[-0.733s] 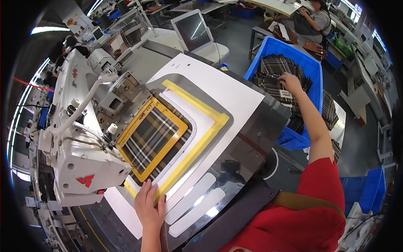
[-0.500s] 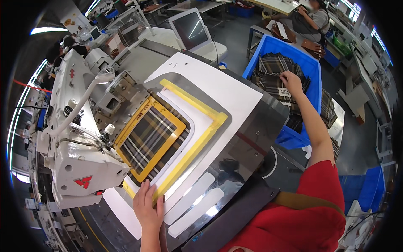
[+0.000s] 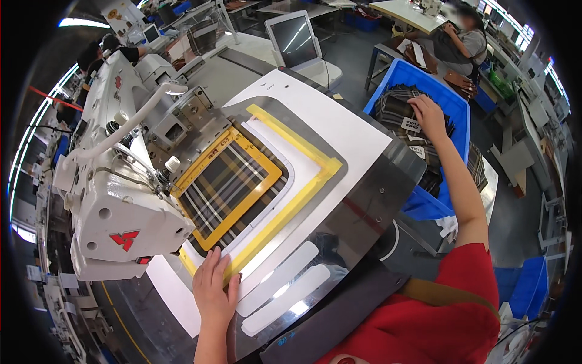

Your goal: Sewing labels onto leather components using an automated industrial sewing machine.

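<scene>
My left hand (image 3: 213, 294) lies open, fingers stretched, at the near edge of a flat template edged with yellow tape (image 3: 285, 203). Just beyond its fingertips, a yellow frame (image 3: 245, 209) rests over a piece of plaid cloth (image 3: 227, 188) beside the head of a white sewing machine (image 3: 130, 221). Over the blue bin (image 3: 467, 121) on the right, my right hand (image 3: 430, 118) has its thumb and fingers pinched on a plaid fabric piece (image 3: 394, 112) with a white label (image 3: 411, 124). More plaid pieces are heaped beneath it; a second label (image 3: 417, 151) shows there.
White paper (image 3: 327, 115) lies under the template on the dark machine table (image 3: 364, 200). A screen (image 3: 294, 39) stands behind. Plaid cloth (image 3: 477, 170) hangs beside the bin. A seated person (image 3: 461, 45) is at the far right near brown leather pieces (image 3: 461, 84).
My right hand has moved slightly up with the fabric, and a second label now shows below. The left hand stays on the template. The whole view has shifted a little.
</scene>
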Demonstrator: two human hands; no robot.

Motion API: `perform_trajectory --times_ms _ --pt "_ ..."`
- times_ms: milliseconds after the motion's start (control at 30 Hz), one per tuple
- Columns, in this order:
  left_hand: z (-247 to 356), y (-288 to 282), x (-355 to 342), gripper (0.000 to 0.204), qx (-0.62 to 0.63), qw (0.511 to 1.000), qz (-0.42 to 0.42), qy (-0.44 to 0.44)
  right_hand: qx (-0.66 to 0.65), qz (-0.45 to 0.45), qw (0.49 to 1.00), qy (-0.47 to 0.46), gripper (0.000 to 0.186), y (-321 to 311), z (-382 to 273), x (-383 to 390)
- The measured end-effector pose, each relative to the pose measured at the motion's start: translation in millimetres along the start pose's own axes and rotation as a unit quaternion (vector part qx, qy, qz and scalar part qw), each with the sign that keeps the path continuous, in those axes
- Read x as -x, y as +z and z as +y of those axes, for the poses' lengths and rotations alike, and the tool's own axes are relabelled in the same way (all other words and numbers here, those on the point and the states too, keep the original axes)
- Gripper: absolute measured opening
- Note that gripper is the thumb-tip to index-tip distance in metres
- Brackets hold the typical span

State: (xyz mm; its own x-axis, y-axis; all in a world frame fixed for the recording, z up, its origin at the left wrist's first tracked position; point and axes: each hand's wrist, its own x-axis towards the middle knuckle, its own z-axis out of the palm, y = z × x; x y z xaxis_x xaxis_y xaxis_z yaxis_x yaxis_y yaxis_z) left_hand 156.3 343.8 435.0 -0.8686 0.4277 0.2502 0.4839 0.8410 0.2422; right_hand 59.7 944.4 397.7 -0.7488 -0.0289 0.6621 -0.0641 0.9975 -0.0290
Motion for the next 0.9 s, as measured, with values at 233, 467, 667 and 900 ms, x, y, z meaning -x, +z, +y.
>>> perform_trajectory --times_ms 233,467,667,900 --pt "-2.1 -2.2 3.7 0.04 0.002 1.0 -0.004 0.002 0.015 0.075 0.996 0.05 0.009 -18.7 -5.7 -20.6" --pt "-0.6 0.5 -6.3 0.039 0.016 1.0 0.014 0.014 -0.332 0.059 0.941 0.027 0.012 -62.2 -92.3 -82.9" --pt "-14.9 -5.8 1.4 0.025 0.011 0.997 0.061 -0.039 -0.482 -0.288 0.823 -0.085 0.018 -6.6 -245.9 -135.2" --pt "-54.2 -9.7 -20.7 0.024 0.065 0.975 0.078 -0.199 -0.389 -0.329 0.839 -0.191 0.016 79.1 -374.6 -155.9"
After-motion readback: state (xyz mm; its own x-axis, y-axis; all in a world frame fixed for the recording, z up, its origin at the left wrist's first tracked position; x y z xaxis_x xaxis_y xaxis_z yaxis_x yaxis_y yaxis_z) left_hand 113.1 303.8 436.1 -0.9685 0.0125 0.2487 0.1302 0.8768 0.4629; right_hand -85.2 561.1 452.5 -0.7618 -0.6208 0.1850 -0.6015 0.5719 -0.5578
